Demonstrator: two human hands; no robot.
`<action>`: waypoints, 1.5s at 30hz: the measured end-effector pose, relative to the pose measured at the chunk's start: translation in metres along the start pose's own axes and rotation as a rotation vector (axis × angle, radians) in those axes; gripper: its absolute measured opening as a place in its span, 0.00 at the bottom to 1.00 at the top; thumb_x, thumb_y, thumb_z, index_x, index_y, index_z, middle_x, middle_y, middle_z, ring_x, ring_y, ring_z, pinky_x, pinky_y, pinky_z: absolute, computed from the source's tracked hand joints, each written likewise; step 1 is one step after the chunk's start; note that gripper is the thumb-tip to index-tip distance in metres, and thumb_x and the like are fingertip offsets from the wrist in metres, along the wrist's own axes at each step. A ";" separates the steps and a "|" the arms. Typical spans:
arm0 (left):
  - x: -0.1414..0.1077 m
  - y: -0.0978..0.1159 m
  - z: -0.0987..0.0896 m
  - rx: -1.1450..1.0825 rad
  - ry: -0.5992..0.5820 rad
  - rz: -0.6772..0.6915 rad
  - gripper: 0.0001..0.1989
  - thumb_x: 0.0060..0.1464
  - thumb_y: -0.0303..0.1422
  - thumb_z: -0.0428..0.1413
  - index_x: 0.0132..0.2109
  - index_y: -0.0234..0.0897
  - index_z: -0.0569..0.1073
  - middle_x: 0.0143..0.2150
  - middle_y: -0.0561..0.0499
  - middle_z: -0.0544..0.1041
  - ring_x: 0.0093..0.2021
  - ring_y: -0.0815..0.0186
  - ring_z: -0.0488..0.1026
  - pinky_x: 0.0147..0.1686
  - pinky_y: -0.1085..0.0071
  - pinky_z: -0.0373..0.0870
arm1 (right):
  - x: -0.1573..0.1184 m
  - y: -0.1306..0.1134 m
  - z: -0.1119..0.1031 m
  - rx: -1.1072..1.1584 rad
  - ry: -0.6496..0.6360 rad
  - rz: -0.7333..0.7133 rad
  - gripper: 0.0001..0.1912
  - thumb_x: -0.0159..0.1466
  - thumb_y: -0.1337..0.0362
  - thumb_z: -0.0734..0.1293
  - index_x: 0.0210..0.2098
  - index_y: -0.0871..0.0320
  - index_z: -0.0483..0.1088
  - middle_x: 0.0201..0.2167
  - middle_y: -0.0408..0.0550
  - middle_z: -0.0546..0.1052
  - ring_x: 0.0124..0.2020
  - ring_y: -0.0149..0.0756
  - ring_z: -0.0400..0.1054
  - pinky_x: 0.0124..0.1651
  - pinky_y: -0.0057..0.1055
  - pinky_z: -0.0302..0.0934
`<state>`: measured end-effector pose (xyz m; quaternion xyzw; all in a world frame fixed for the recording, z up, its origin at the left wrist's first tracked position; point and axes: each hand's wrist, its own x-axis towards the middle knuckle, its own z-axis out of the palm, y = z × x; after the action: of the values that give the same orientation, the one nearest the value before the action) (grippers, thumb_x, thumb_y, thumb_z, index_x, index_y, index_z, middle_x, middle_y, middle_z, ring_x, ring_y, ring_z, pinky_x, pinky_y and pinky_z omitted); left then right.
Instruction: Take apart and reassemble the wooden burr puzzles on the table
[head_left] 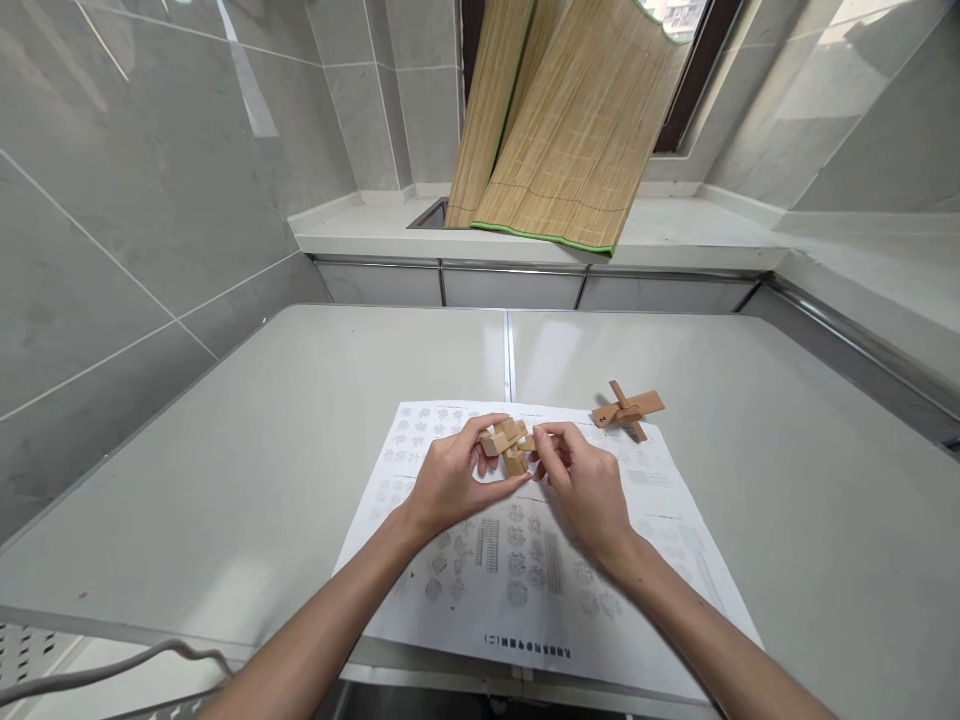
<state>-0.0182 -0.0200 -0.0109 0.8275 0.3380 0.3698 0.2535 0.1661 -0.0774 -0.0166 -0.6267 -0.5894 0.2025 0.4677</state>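
Just above a printed sheet [615,620], a light wooden interlocking puzzle [506,438] sits between my hands. My left hand [454,475] grips it from the left, with the thumb along its lower edge and the fingers at its top and back. At its right side my right hand [581,475] pinches the end of a small wooden piece [527,443] that reaches into the cluster. How far that piece sits inside is hidden by the blocks and fingers. The sheet carries rows of small puzzle drawings, and its large title reads upside down.
A darker wooden puzzle of crossed flat pieces [628,408] lies at the sheet's far right corner. The grey-white table [225,480] has a centre seam. Behind it are a white ledge [360,230] and a hanging bamboo mat [570,130]. A grey cable [127,662] runs at the lower left.
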 end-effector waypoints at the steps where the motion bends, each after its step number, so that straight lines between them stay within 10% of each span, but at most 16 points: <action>1: 0.000 0.000 0.000 0.003 0.001 -0.002 0.29 0.54 0.43 0.67 0.59 0.42 0.69 0.31 0.56 0.73 0.28 0.69 0.69 0.31 0.72 0.69 | 0.000 0.000 0.000 -0.019 0.008 -0.010 0.19 0.75 0.47 0.58 0.40 0.53 0.71 0.26 0.46 0.79 0.26 0.40 0.74 0.33 0.33 0.62; 12: 0.001 0.001 0.000 0.119 -0.010 0.056 0.24 0.57 0.44 0.65 0.57 0.42 0.72 0.32 0.54 0.76 0.29 0.68 0.70 0.31 0.71 0.69 | -0.003 0.004 -0.001 -0.107 0.027 -0.241 0.17 0.77 0.53 0.58 0.44 0.55 0.73 0.32 0.49 0.82 0.28 0.37 0.77 0.30 0.31 0.63; 20: 0.004 0.002 0.000 0.068 -0.011 0.098 0.24 0.56 0.37 0.65 0.60 0.44 0.73 0.51 0.47 0.77 0.36 0.68 0.72 0.32 0.72 0.72 | -0.002 0.008 -0.002 -0.135 0.080 -0.447 0.10 0.76 0.59 0.62 0.42 0.56 0.73 0.27 0.44 0.81 0.22 0.32 0.73 0.26 0.28 0.59; 35: 0.010 0.002 -0.005 -0.672 -0.173 -0.298 0.35 0.52 0.35 0.70 0.66 0.40 0.70 0.56 0.43 0.79 0.52 0.58 0.78 0.52 0.66 0.76 | 0.009 -0.001 -0.008 0.369 -0.308 0.098 0.18 0.74 0.47 0.60 0.53 0.52 0.68 0.26 0.39 0.73 0.24 0.34 0.69 0.30 0.31 0.61; 45: 0.009 0.009 -0.006 -0.660 -0.243 -0.282 0.33 0.55 0.33 0.67 0.66 0.43 0.69 0.61 0.44 0.74 0.56 0.58 0.76 0.58 0.64 0.73 | 0.012 0.005 -0.008 0.446 -0.374 0.161 0.26 0.74 0.41 0.58 0.27 0.52 0.57 0.17 0.35 0.60 0.18 0.31 0.58 0.26 0.30 0.54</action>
<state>-0.0147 -0.0183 0.0028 0.6844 0.2787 0.3191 0.5934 0.1779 -0.0689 -0.0130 -0.5050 -0.5547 0.4754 0.4597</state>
